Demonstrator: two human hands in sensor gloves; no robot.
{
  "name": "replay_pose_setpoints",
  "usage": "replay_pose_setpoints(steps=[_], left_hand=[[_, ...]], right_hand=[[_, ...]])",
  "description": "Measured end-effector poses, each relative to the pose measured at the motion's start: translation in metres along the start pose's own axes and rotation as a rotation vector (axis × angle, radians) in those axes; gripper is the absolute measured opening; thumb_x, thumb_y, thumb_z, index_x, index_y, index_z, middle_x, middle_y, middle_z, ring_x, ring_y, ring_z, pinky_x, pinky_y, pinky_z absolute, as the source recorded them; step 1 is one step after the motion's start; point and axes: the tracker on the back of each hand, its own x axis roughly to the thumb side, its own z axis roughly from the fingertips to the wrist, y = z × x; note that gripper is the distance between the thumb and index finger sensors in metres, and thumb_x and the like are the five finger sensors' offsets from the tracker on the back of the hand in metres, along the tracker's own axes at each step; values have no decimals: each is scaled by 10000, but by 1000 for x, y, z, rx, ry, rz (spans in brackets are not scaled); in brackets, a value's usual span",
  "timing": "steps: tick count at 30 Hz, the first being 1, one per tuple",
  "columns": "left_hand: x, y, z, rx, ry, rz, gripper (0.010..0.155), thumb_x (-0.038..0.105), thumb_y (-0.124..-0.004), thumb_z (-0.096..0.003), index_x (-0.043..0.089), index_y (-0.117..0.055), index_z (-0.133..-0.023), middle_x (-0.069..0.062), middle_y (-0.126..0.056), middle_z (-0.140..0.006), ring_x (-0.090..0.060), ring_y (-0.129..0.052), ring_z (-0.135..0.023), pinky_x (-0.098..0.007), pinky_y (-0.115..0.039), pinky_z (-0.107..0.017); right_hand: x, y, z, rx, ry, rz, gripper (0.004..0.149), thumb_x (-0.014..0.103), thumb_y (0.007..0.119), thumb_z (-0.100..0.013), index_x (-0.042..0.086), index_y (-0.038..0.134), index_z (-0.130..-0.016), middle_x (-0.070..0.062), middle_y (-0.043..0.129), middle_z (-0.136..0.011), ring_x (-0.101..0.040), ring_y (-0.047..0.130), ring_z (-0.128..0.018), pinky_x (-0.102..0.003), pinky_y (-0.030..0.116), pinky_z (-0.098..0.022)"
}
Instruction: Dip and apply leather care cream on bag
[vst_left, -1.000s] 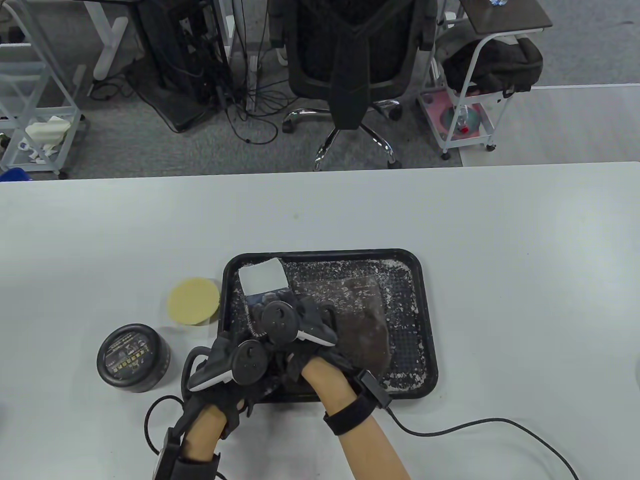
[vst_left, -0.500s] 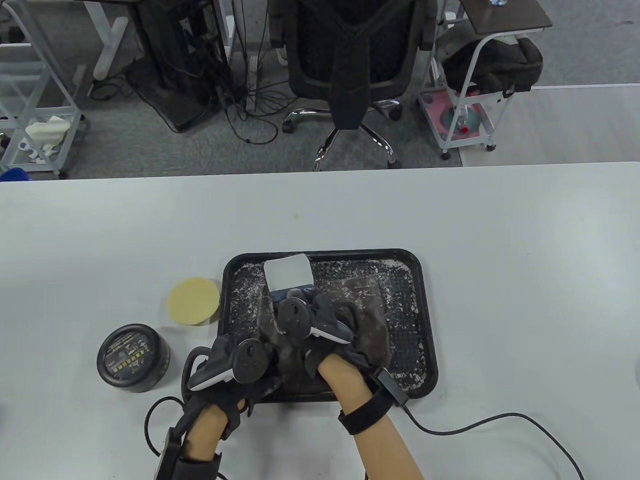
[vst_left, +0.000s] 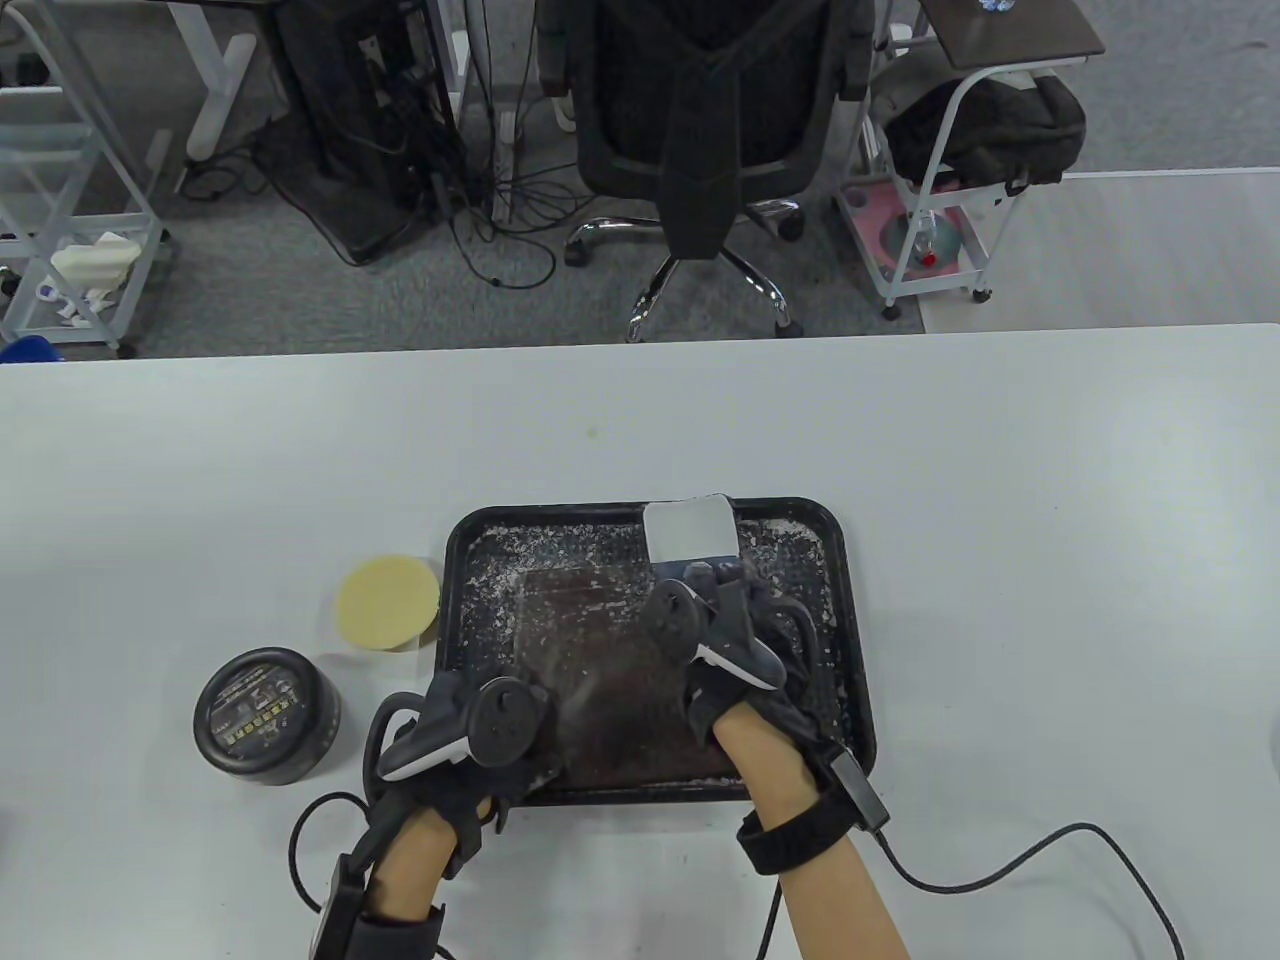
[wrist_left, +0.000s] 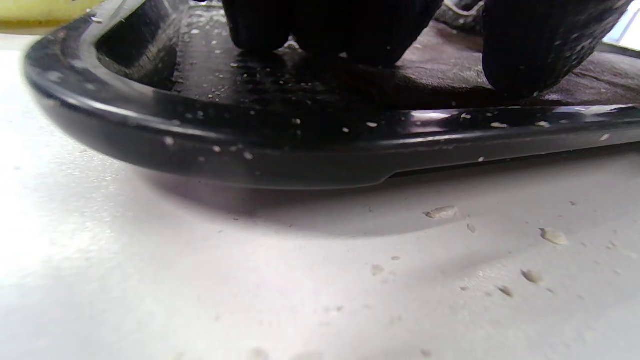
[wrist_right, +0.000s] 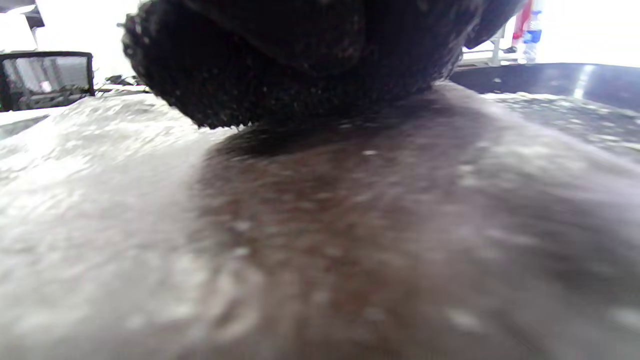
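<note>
Brown leather bag (vst_left: 610, 680) lies flat in black tray (vst_left: 858, 640) on white surface (vst_left: 1000, 500), covering the tray's middle and near part; tray floor speckled with white crumbs, bag top smeared pale.

Left hand (vst_left: 470, 735) at the tray's near-left corner, fingertips (wrist_left: 320, 30) pressing down on the bag's near-left edge just inside the rim; fingers look fairly straight from the wrist view, pinning, not wrapped round anything.

Right hand (vst_left: 725, 640) over the bag's right side, toward the tray's far-right; holds a white cloth (vst_left: 690, 528) that sticks out past the fingertips and overlaps the tray's far rim; fingers curled over the cloth's near end, exact grip hidden under the tracker; right wrist view blurred, shows only dark glove (wrist_right: 300, 65) down on the brown leather (wrist_right: 320, 240).

Round black cream tin (vst_left: 265, 715) stands on the surface left of the tray, near the left hand, not touching it; lid on or off, cannot tell; yellow round sponge pad (vst_left: 388, 603) beyond the tin, just beside the tray's left rim.

Crumbs on the surface by the tray's near rim in the left wrist view; cables trail from both wrists; black office chair (vst_left: 700, 130) beyond the surface's far edge.
</note>
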Motion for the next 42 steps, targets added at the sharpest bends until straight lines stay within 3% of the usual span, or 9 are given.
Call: replay_pose_setpoints(steps=[7, 14, 27, 42], left_hand=[[1, 0, 0, 0, 3, -7, 706, 635, -771, -474, 218, -648, -1031, -134, -550, -1091, -425, -606, -1046, -589, -441, -745], [1, -1, 0, 0, 5, -8, 701, 636, -771, -473, 227, -651, -1030, -129, -548, -1093, -419, -605, -1048, -587, -440, -746], [3, -1, -1, -5, 8, -25, 710, 632, -770, -474, 215, -639, -1034, -134, -546, -1090, -424, -608, -1044, -585, -445, -746], [4, -2, -1, 1, 7, -27, 698, 630, -769, -473, 223, -649, -1027, -137, -546, -1085, -421, -609, -1040, -581, -456, -744]], right_hand=[[-41, -1, 9, -8, 96, -92, 510, 46, 783, -500, 188, 729, -986, -239, 649, -1044, -548, 646, -954, -656, 588, -659], [-53, 4, 14, -30, 110, -160, 517, 44, 777, -503, 168, 697, -998, -266, 633, -1038, -552, 648, -952, -658, 583, -658], [-28, 5, 10, -15, 18, -110, 530, 66, 764, -508, 187, 669, -1015, -239, 578, -1067, -521, 559, -988, -641, 523, -687], [51, 22, -2, 88, -127, -202, 530, 55, 768, -498, 176, 683, -1007, -254, 572, -1060, -529, 511, -971, -661, 490, -669]])
